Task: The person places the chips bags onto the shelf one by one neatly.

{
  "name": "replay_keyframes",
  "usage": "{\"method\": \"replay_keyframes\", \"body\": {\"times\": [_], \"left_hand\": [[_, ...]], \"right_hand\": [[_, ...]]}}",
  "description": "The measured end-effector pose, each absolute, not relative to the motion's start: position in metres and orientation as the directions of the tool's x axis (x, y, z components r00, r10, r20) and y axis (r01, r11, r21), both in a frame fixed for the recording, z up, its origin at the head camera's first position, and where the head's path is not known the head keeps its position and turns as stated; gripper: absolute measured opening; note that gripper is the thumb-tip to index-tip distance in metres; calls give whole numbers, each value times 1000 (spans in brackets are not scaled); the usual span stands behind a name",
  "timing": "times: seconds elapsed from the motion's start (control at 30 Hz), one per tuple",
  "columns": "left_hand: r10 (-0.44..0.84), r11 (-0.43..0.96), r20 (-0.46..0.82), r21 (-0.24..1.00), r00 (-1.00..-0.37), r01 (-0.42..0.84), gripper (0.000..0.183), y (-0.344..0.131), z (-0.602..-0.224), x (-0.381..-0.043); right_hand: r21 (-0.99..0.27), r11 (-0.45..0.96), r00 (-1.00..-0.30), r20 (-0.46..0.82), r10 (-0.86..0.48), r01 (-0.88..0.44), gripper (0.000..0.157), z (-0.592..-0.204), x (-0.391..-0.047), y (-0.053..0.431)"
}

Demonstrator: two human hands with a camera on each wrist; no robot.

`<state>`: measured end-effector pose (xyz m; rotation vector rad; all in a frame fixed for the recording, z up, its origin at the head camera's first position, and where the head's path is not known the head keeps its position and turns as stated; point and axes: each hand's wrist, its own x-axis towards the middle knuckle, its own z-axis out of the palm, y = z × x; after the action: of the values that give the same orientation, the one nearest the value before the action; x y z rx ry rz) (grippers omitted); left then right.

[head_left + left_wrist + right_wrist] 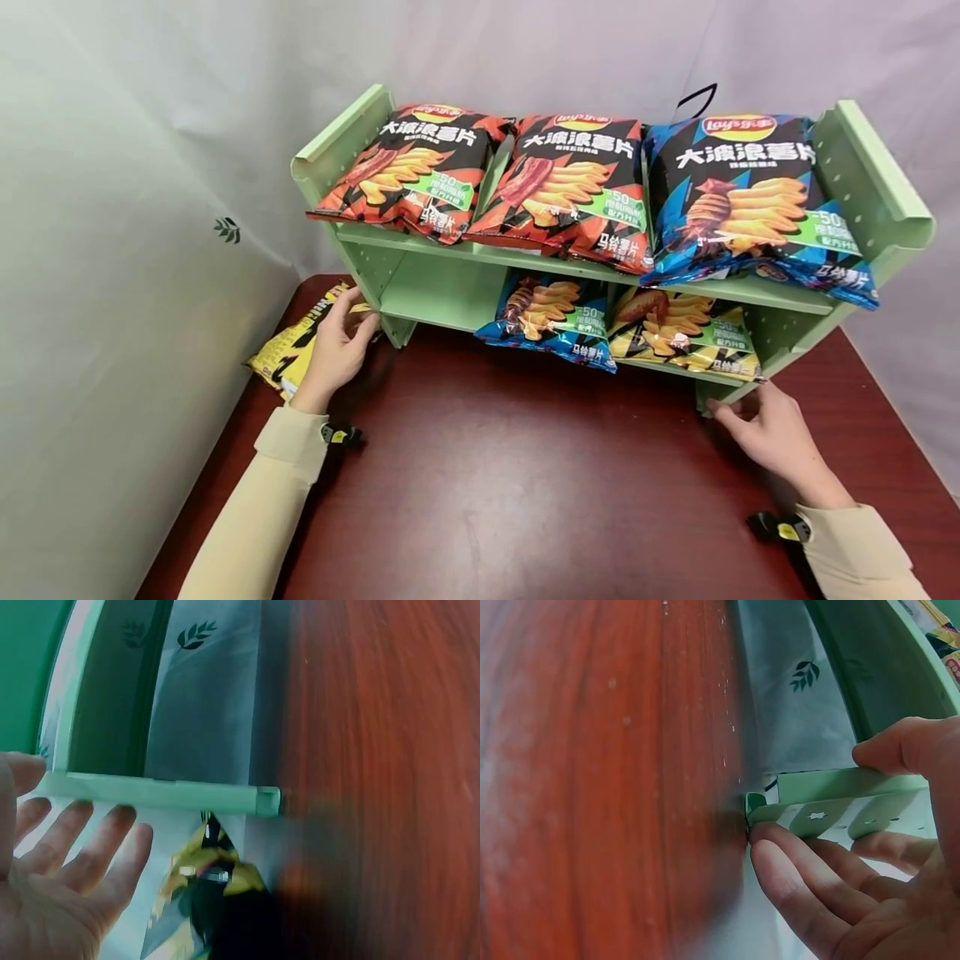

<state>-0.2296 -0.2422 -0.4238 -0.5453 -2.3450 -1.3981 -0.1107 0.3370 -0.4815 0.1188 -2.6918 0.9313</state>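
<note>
A light green two-tier shelf (442, 287) stands on the dark red table, loaded with chip bags. My left hand (337, 346) is at the shelf's left side panel, fingers spread along its outer face; in the left wrist view the fingertips (120, 817) lie close to the panel edge, and contact is unclear. With my right hand (772, 429) I grip the lower right side panel, thumb on the inner side and fingers on the outer side in the right wrist view. A yellow chip bag (288, 350) lies on the table beyond my left hand, partly hidden by it.
Two red bags (420, 171) and a blue bag (742, 196) fill the upper tier. Below them sit a smaller-looking blue bag (555, 317) and a yellow bag (678, 329). A pale curtain (150, 208) borders the table (525, 483) at the left and back.
</note>
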Motion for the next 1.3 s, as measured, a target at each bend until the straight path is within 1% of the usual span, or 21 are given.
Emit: {"method": "replay_keyframes", "body": {"times": [0.1,0.17,0.23,0.3,0.37,0.43,0.5,0.6,0.7,0.83,0.97,1.13,1.3], "left_hand": [[188,452,460,744,-868,492,49,-255,-434,-233],[216,492,447,718,-868,492,51,-265,-439,-233],[238,556,449,664,-861,500,52,-272,-442,-230],[245,642,466,579,-850,503,53,-277,-442,-223],[253,732,492,466,-833,497,54,-280,-441,-217],[264,800,512,356,-817,482,56,-281,-439,-213],[279,855,507,254,-815,451,60,-282,-438,-209],[281,919,451,127,-847,372,69,-285,-438,-205],[228,964,353,51,-907,262,82,-290,-441,-205],[133,989,222,36,-966,145,100,-297,-444,-210],[83,996,137,26,-987,87,111,-305,-447,-217],[72,997,109,26,-991,76,118,-310,-448,-221],[77,996,112,35,-991,81,114,-312,-447,-224]], "right_hand": [[-596,788,-961,274,20,-154,33,-480,-110,337],[-597,789,-965,261,19,-145,34,-480,-110,337],[-596,790,-967,255,15,-145,35,-480,-110,337],[-593,791,-967,254,10,-148,36,-480,-110,336],[-593,791,-966,257,6,-153,37,-480,-110,336],[-593,791,-966,259,5,-155,37,-480,-109,337],[-593,790,-966,260,6,-155,37,-480,-109,337],[-594,789,-966,260,4,-157,39,-480,-110,337],[-597,785,-966,258,-6,-164,43,-480,-110,337],[-598,782,-964,266,-14,-176,47,-479,-111,338],[-595,784,-964,266,-17,-178,47,-480,-112,338],[-595,785,-964,266,-14,-176,46,-481,-112,338],[-591,787,-963,270,-12,-175,47,-481,-112,339]]}}
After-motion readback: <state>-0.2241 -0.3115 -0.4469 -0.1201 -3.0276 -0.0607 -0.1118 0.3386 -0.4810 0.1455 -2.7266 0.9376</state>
